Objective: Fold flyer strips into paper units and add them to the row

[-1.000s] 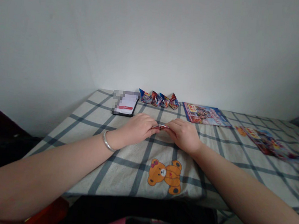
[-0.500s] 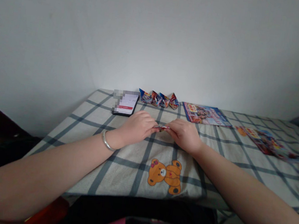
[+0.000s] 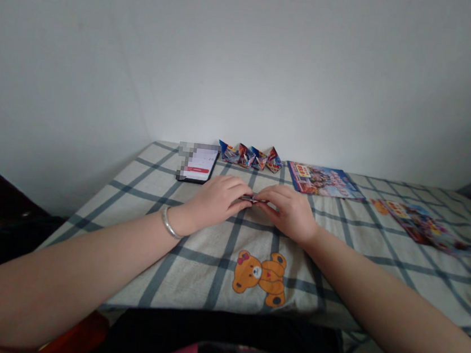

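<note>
My left hand [image 3: 219,198], with a silver bangle at its wrist, pinches one side of a small folded paper [image 3: 253,198]. The other side is between the thumb and fingers of my right hand [image 3: 290,210]. Most of the paper is covered by my fingers, and only a thin edge shows between the two hands. Behind them, against the wall, stands a row of several folded paper pieces [image 3: 249,156] printed in blue, red and yellow.
A phone [image 3: 200,164] with a lit screen lies left of the folded pieces. Printed leaflets [image 3: 326,181] lie to the right, and more sheets [image 3: 429,227] lie farther right. A checked cloth with a printed bear [image 3: 260,277] covers the table. The white wall [image 3: 274,62] borders its back.
The fingers of both hands have shifted slightly on the folded paper, which now looks flatter and thinner between them. Phone, leaflets and the standing folded pieces stay where they were.
</note>
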`<state>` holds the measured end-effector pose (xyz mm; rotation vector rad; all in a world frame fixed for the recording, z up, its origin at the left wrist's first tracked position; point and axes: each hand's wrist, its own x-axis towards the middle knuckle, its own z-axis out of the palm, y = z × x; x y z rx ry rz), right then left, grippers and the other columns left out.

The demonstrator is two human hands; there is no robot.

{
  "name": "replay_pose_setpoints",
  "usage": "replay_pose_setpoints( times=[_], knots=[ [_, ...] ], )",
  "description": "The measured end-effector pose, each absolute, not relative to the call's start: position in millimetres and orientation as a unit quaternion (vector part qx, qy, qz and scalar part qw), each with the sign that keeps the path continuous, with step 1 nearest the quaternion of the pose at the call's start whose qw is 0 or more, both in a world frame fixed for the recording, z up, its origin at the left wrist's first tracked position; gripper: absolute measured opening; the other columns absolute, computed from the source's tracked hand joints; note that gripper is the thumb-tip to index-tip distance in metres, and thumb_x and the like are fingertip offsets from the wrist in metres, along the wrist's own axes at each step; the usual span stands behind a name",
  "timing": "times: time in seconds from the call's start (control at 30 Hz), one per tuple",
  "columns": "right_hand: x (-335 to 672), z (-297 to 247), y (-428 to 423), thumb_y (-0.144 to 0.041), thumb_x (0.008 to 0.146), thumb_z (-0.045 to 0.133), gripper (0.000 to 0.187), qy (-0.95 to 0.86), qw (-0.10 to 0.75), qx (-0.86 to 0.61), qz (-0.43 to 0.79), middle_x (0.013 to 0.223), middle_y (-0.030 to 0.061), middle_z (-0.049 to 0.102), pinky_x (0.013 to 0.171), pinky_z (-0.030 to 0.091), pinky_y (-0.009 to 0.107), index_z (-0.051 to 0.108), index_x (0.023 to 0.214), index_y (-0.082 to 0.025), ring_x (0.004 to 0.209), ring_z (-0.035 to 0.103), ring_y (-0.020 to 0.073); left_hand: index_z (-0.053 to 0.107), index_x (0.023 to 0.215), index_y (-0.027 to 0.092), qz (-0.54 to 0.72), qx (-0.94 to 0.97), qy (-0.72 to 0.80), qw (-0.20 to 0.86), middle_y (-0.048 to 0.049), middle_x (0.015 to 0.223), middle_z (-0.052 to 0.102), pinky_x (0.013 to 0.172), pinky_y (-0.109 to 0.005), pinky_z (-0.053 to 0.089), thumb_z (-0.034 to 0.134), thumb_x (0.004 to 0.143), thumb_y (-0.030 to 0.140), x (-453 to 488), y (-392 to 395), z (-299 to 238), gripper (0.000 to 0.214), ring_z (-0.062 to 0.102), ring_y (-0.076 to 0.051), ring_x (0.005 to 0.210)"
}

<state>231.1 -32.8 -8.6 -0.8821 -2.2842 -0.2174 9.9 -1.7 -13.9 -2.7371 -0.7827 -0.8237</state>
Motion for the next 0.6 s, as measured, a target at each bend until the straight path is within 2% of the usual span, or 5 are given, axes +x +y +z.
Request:
replay_pose_setpoints(
  times=[0.23, 0.6],
  knots=[
    [226.6, -9.8, -35.1, -0.023, 0.092, 0.057, 0.01, -0.881, 0.332, -0.324, -0.094, 0.095, 0.0052, 0.073, 0.079, 0.05, 0.03, 0.066, 0.094, -0.02, 0.089, 0.065, 0.0181, 0.061, 0.08, 0.016, -0.301, -0.917, -0.237, 0.107, -0.0031, 0.081, 0.063, 0.072, -0.032, 0.043, 0.055, 0.096, 0.028, 11.1, -5.3, -11.8, 0.02, 0.058, -0.019, 0.079],
    [223.3, -6.9, -39.3, -0.02, 0.091, 0.053, 0.012, -0.885, 0.325, -0.315, -0.111, 0.092, 0.0052, 0.072, 0.075, 0.049, 0.03, 0.065, 0.09, -0.019, 0.085, 0.063, 0.0178, 0.062, 0.08, 0.017, -0.321, -0.917, -0.212, 0.101, -0.0034, 0.084, 0.064, 0.072, -0.032, 0.044, 0.057, 0.093, 0.027, 10.9, -5.7, -11.2, 0.017, 0.058, -0.018, 0.08]
  ],
)
